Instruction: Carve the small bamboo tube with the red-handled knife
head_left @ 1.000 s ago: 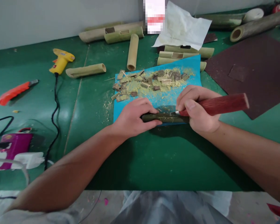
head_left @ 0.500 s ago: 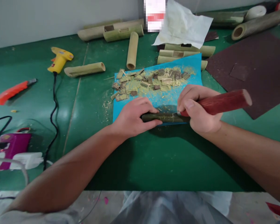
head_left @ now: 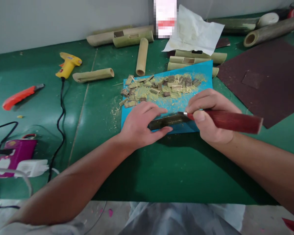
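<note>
Between the thumb and fingers of my left hand point(head_left: 143, 125) lies a dark greenish-brown bamboo piece point(head_left: 170, 121), its left end in my grasp. My right hand point(head_left: 212, 117) is closed around the red wooden handle point(head_left: 237, 121) of a carving knife. The knife's short metal blade point(head_left: 181, 113) points left, at the upper edge of the bamboo piece; whether it touches is unclear. Under both hands is a blue sheet point(head_left: 201, 70), strewn with bamboo chips point(head_left: 155, 91) and pale shavings.
On the green table point(head_left: 147, 169) are a yellow glue gun point(head_left: 68, 64), an orange utility knife point(head_left: 21, 97) and a purple box point(head_left: 17, 153) with cables. Cut bamboo tubes point(head_left: 142, 57), white paper point(head_left: 193, 31) and a brown sheet point(head_left: 267, 81) lie farther back.
The knife has tilted, its handle end dropping and its blade moving left and up along the bamboo. The bamboo piece has rolled slightly, and my left fingers have loosened a little. The view has shifted slightly.
</note>
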### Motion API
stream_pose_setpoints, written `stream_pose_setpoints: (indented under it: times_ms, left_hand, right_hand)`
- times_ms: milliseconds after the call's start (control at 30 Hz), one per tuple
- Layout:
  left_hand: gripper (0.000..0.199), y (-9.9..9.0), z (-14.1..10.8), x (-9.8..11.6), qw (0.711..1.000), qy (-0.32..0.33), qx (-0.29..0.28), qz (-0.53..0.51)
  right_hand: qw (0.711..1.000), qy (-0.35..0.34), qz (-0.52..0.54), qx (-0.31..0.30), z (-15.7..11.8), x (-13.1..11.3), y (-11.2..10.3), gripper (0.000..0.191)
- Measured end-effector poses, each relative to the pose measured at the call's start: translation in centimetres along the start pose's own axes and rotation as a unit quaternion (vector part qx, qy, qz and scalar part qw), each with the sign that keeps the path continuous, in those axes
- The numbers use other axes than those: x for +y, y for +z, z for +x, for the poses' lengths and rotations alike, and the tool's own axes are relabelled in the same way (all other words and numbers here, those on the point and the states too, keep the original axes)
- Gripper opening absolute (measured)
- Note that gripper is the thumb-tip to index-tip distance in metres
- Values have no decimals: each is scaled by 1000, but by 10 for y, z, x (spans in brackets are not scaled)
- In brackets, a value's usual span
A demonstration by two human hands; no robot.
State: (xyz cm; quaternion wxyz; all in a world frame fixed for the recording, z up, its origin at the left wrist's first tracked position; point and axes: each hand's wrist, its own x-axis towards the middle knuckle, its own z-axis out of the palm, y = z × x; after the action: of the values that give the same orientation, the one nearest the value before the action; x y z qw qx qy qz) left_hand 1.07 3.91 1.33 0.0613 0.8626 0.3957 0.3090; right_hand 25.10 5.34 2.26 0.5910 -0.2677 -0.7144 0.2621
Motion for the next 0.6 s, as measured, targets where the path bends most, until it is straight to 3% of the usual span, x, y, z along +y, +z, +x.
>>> stream_pose_setpoints:
  times_ms: [67,167,333,500,600]
  left_hand:
    - [45,-4,0,5,999,11,40,11]
    - [47,-9,-1,14,991,82,106,22]
    - [37,-6,1,23,970,206,127,29]
    - [29,-2,5,23,962,222,151,47]
    - [25,-5,6,23,962,227,144,45]
  right_hand:
    - [998,-15,-49,-26,2,-4,2,8]
    - [989,-71,-108,-77,2,-9,6,30]
    - [972,-80,-191,-113,-4,-10,15,40]
    - [933,-108,-304,-156,-4,-14,17,35]
    - [917,-142,-339,-152,-3,-16,20,34]
